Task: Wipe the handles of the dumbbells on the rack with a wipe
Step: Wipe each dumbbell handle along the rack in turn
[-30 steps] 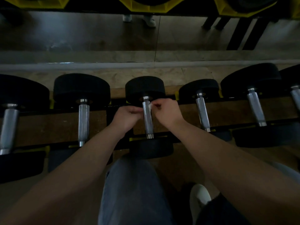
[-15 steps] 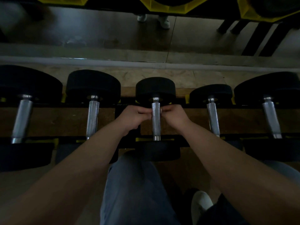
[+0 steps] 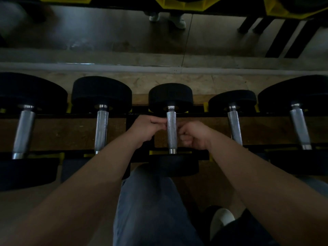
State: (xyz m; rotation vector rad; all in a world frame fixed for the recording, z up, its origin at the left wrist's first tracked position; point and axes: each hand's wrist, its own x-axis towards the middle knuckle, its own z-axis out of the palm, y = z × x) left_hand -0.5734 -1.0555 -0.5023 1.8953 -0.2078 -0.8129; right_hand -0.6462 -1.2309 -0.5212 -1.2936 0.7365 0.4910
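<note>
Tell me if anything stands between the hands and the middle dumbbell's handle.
Nothing visible does. The left hand and the right hand flank the handle, both curled right against it, with no gap or object showing between.

L hand [image 3: 145, 129], R hand [image 3: 194, 135] flank ctr handle [image 3: 171, 134].

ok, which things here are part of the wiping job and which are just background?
In the job: left hand, right hand, middle handle between them, handle to its left, handle to its right, rack rail. The wipe itself is not visible.

Just there: white shoes at top, yellow frames, wearer's own shoe.
</note>
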